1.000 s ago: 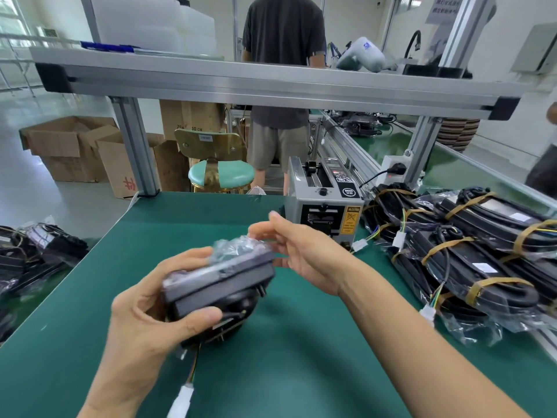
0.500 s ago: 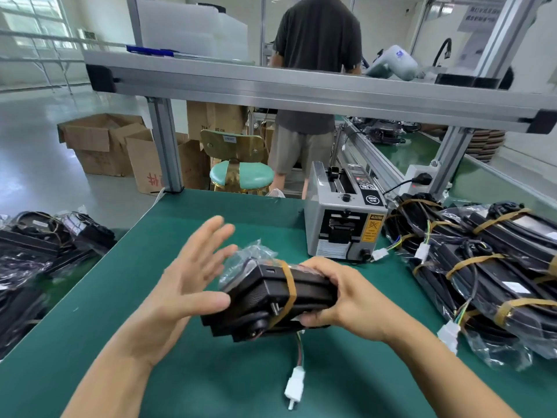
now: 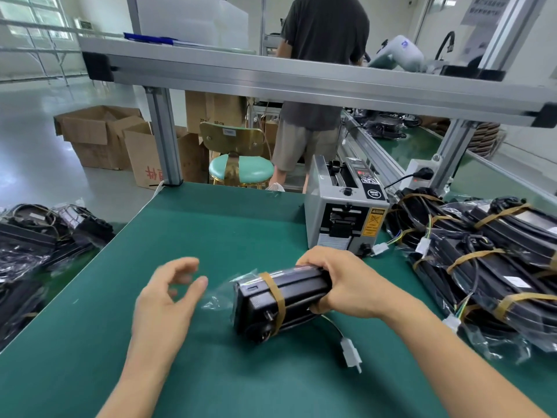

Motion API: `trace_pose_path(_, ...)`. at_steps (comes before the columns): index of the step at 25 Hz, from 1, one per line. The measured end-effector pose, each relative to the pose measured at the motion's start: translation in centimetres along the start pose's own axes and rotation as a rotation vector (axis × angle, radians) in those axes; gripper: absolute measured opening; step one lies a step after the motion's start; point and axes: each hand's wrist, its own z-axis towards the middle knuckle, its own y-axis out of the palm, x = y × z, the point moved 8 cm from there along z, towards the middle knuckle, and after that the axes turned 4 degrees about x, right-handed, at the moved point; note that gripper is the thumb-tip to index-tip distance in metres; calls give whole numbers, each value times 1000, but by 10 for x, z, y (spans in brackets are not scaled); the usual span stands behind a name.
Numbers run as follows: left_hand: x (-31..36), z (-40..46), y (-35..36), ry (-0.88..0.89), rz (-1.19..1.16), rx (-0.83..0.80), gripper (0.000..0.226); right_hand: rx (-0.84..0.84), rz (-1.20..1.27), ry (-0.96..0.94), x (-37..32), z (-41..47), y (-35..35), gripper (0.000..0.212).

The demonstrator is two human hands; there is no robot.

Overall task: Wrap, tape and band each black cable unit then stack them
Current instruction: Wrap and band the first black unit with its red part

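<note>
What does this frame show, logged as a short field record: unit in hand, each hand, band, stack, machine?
unit in hand: black cable unit in clear plastic wrap, held just above the green table
right hand: grips the unit's right end
left hand: off the unit, fingers loosely curled, holding nothing
band: one tan rubber band around the unit near its left end
connector: white plug on a wire, resting on the table
stack: banded units piled at right
machine: grey tape dispenser behind the hands

Tape machine (image 3: pixel 343 212) behind unit (image 3: pixel 280 303); stack (image 3: pixel 488 260) right.
</note>
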Motion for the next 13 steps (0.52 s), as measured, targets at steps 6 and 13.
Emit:
trace_pose_path(6, 27, -27, 54, 219, -27, -443, 83, 25, 7, 38, 7, 8, 2, 51)
trace_pose_path(13, 3, -22, 49, 161, -152, -207, 58, 318, 401, 262, 62, -11, -23, 52)
